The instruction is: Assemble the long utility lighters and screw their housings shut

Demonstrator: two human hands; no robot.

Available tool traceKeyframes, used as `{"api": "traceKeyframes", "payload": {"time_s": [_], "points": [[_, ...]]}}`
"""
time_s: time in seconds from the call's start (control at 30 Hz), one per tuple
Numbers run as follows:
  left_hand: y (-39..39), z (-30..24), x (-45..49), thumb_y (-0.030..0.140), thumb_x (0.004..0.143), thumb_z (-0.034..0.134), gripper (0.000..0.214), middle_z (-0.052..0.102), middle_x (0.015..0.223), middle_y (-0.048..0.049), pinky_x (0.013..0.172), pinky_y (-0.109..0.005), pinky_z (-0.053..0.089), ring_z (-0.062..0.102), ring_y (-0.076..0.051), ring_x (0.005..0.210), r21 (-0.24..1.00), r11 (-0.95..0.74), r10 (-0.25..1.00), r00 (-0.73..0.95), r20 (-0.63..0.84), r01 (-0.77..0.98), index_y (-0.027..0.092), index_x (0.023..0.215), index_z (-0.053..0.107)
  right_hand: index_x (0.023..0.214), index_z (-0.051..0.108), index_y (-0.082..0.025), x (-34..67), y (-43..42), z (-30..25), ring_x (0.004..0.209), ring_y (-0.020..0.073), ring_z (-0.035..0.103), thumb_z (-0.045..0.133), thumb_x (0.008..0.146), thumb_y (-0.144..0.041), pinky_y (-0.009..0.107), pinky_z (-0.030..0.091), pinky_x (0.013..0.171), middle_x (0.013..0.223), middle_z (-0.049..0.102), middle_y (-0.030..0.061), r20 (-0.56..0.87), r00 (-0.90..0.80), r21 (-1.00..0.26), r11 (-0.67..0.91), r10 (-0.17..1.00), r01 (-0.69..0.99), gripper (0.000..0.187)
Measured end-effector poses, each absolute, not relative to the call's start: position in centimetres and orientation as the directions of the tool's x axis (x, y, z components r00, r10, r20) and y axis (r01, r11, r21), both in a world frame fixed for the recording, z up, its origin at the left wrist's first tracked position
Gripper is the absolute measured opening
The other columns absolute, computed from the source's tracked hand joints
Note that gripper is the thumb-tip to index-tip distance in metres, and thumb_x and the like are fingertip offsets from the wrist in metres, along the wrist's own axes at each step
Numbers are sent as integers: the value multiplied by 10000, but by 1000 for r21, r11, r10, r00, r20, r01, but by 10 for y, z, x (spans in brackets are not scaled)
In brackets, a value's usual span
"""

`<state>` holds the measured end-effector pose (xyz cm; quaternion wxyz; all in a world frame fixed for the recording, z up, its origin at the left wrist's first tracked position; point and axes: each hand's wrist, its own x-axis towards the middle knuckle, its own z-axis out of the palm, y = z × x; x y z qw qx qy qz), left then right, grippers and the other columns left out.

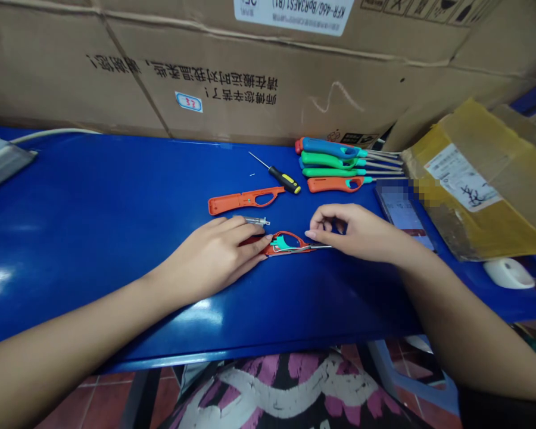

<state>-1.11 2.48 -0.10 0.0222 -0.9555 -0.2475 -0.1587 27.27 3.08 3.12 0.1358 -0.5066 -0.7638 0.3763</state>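
My left hand [214,253] lies over the handle of an opened orange gas lighter [287,241], thumb and fingers closed around it. A turquoise trigger and a thin wire show inside the lighter, whose metal tube [320,246] points right. Above that tube, my right hand [346,232] has curled fingers and a thumb tip near the lighter's front; whatever is pinched there is too small to make out. Just past my left fingers rests a clear fuel tank [258,221] with a metal end. The other orange shell half [245,201] lies farther back.
A black-and-yellow screwdriver [286,180] lies behind the shell half, near a tiny pin [252,174]. Several assembled lighters [335,172] are stacked at the back right. Beyond my right hand are a phone [404,211], a taped carton [482,179] and a white mouse [509,273]. Large cardboard [129,89] walls the back.
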Motion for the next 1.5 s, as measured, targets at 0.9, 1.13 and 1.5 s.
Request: {"api": "traceKeyframes", "payload": {"time_s": [0.9, 1.13, 1.5], "points": [[32, -7, -14, 321, 998, 565, 279, 674, 1091, -91, 855, -353, 546, 629, -210, 980, 351, -837, 529, 786, 320, 420, 184, 1193, 710, 782, 681, -186, 284, 34, 35, 798, 168, 599, 704, 857, -317, 315, 459, 751, 859, 651, 33, -184, -523, -612, 320, 832, 724, 153], [33, -12, -16, 315, 997, 573, 265, 666, 1099, -100, 878, -356, 539, 625, -209, 1003, 415, -810, 558, 763, 326, 414, 189, 1179, 718, 823, 678, -192, 281, 30, 34, 807, 169, 602, 675, 893, -268, 317, 464, 757, 896, 658, 43, -132, -572, -570, 410, 809, 712, 103], [33, -14, -15, 290, 978, 605, 252, 663, 1088, -88, 832, -324, 526, 624, -195, 960, 429, -814, 551, 757, 352, 393, 172, 1165, 726, 726, 689, -196, 280, 31, 27, 744, 168, 601, 712, 849, -308, 319, 441, 698, 794, 671, 25, -135, -475, -616, 302, 870, 728, 168]]}}
